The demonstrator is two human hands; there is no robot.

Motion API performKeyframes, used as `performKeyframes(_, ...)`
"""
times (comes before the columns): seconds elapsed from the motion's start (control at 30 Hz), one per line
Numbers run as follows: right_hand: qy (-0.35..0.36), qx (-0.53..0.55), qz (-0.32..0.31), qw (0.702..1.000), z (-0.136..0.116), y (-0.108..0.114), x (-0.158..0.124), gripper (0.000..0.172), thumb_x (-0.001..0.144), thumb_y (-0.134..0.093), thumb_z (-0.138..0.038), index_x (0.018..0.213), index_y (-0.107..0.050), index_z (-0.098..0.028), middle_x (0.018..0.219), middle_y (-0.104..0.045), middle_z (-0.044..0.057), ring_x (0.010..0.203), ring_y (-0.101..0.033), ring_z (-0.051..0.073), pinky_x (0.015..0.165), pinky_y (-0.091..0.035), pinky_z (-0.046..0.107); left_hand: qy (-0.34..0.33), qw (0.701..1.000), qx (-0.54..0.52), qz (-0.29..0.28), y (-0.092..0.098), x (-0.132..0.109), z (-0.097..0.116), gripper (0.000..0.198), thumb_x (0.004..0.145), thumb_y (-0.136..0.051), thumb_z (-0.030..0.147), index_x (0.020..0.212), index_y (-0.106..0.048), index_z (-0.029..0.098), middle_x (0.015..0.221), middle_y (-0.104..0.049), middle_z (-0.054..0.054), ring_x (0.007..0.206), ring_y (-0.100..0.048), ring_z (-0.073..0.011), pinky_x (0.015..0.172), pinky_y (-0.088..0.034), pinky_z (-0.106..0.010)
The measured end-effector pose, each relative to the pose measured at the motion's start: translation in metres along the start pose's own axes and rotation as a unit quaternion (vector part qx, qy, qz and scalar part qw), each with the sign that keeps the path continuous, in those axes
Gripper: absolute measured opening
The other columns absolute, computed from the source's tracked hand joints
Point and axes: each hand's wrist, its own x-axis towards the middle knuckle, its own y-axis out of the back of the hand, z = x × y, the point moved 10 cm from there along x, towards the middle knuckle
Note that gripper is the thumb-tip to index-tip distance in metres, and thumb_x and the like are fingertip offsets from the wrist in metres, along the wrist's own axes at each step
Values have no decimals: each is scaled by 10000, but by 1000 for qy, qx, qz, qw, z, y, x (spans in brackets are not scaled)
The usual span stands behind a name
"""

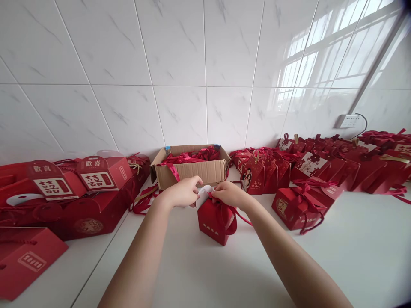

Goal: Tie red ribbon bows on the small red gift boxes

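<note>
A small red gift box [213, 224] with gold print stands on the white counter in front of me. A red ribbon [231, 218] hangs in a loop down its right side. My left hand [183, 192] is closed in a pinch at the box's top left, on its white inner flap [203, 193]. At the top right, my right hand [229, 193] is closed on the ribbon. Both hands meet over the box top.
An open cardboard carton [192, 170] full of red ribbons sits just behind the box. Larger red boxes [80, 192] are stacked at the left. Several finished red gift boxes [321, 171] crowd the right, one [298, 207] close by. A wall socket [348, 121] is on the tiled wall.
</note>
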Motion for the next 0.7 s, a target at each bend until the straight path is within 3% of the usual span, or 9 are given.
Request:
performKeyframes(0.43,46,-42,7,998,-11,-7,-1,328,807,-459,-367,567,-542,-159,544,-477,-17,485,-366,83,465,-274,223,-19,1000,7,-10,-2,-4,7,408,787,-473,331,1186,-465,246,841,-692,-30,783,-664,-203,668,-493,-287)
performKeyframes(0.57,56,-72,9,996,-11,-11,1,313,829,-443,-369,623,-570,-171,578,-511,-18,523,-403,92,486,-292,217,-23,998,-47,-44,-9,-5,14,272,807,-433,346,1013,-558,219,905,-695,-40,804,-673,-185,702,-506,-269)
performKeyframes(0.7,61,-106,14,992,-16,-9,0,322,845,-438,-375,632,-579,-179,632,-551,-6,564,-436,108,506,-314,222,-4,998,-53,-23,-8,-1,11,152,793,-450,314,870,-528,208,866,-689,-41,753,-688,-186,655,-518,-268)
